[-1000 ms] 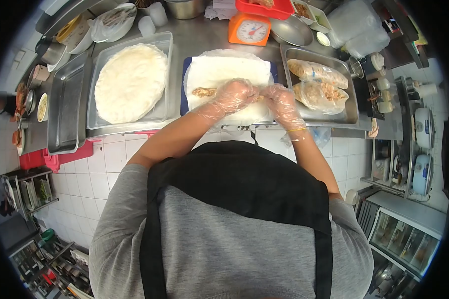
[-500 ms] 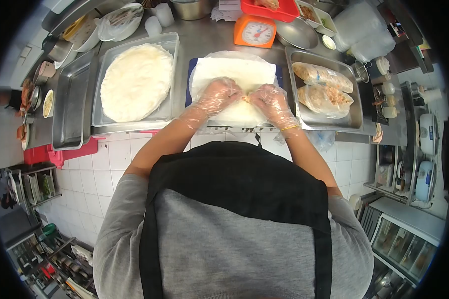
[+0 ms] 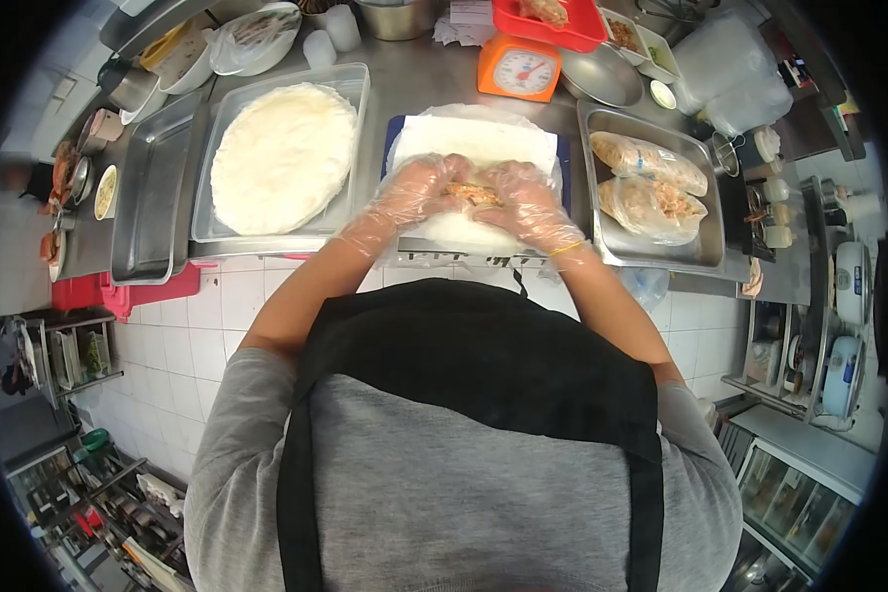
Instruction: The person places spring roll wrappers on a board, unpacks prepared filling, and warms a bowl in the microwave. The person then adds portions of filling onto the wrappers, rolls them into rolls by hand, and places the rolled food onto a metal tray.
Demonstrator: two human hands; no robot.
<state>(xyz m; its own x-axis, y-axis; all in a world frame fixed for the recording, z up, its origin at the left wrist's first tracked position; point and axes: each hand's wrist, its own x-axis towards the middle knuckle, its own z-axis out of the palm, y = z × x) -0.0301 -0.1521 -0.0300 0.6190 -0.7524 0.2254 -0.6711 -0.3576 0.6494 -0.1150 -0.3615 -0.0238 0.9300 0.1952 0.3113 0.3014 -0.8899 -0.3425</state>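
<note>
My left hand (image 3: 430,187), in a clear plastic glove, curls its fingers at the left end of an orange-brown strip of filling (image 3: 474,194). From the other side my right hand (image 3: 526,195), gloved the same way, bends its fingers around the strip's right end. Both hands grip the thin white wrapper sheet (image 3: 462,233) under the filling; their fingertips are partly hidden. Beyond the hands lies a white cloth or paper sheet (image 3: 464,136), over a dark blue board (image 3: 563,153) whose edges show.
At left, a clear tray (image 3: 362,89) holds a round stack of white wrappers (image 3: 286,158), beside a metal tray (image 3: 148,257). At right, a metal pan (image 3: 651,259) contains bags of filling (image 3: 651,209). An orange scale (image 3: 519,71) stands behind, carrying a red tray (image 3: 562,35).
My hands have spread slightly apart, and more of the filling shows between them. The whole view has shifted a little, so the table things appear farther right.
</note>
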